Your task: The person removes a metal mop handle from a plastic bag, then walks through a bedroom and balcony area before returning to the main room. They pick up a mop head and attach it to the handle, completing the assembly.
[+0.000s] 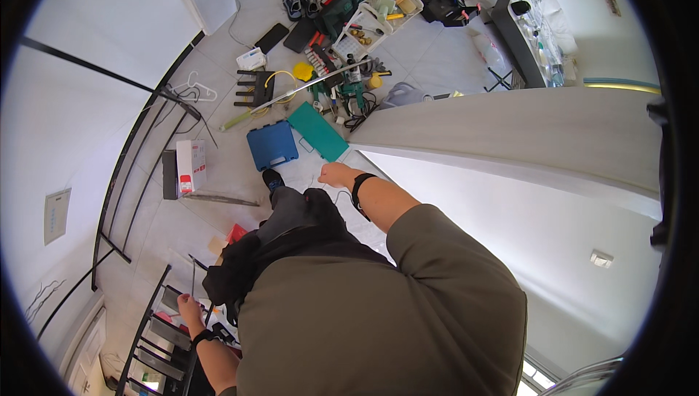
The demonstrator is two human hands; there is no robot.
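Seen from high up, the tiled floor lies far below, w/ a white wall filling the right side and its flat top ledge running from centre out to the right edge. Person's torso in an olive top fills the lower middle; dark trousers and one dark shoe show below it, shoe near the floor's centre.

Black ladder at the bottom-left corner, rungs grey. Left hand sits on the ladder's upper rail, fingers curled over it, clamped on the rail; black wristband on that wrist. Right hand reaches to the near end of the ledge, just beside its corner; fingers look bunched together, but can't tell if they grip anything; too small. Black watch on the right wrist.

On the floor, beyond the shoe: blue tool case, touching-close to a teal case. Further out a heap of tools, cables and a white plastic crate, then a pair of grey shoes. Left of the blue case, a white-and-red carton beside a black box. A white clothes hanger lies near the black railing at the floor's left edge.
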